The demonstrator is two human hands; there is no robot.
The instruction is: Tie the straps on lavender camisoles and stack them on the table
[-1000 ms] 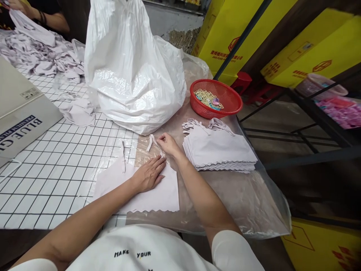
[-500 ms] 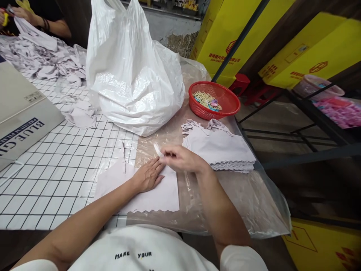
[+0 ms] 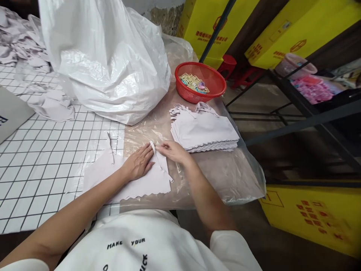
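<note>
A pale lilac strappy top [image 3: 145,184] with a scalloped hem lies flat in front of me. My left hand [image 3: 138,162] rests palm down on it, fingers stretched out. One thin strap [image 3: 153,149] is folded down across the fabric between my hands, its end near the right side edge. The other strap [image 3: 109,146] sticks up at the left. My right hand [image 3: 172,150] is at the top's upper right corner, just right of the folded strap, with its fingers extended. Beyond it lies a neat stack of similar tops [image 3: 205,130], straps at the far side.
Behind the work stands a big white plastic bag [image 3: 109,71]. A red basket [image 3: 217,82] holds small yellow and coloured pieces. Crumpled lilac cloth [image 3: 22,41] and a carton [image 3: 12,113] are at left. A metal rack [image 3: 307,105] and yellow boxes [image 3: 313,222] stand right of the table.
My right hand has let go of the raised strap, which now lies folded down over the top. The view has shifted, so things appear further left and higher.
</note>
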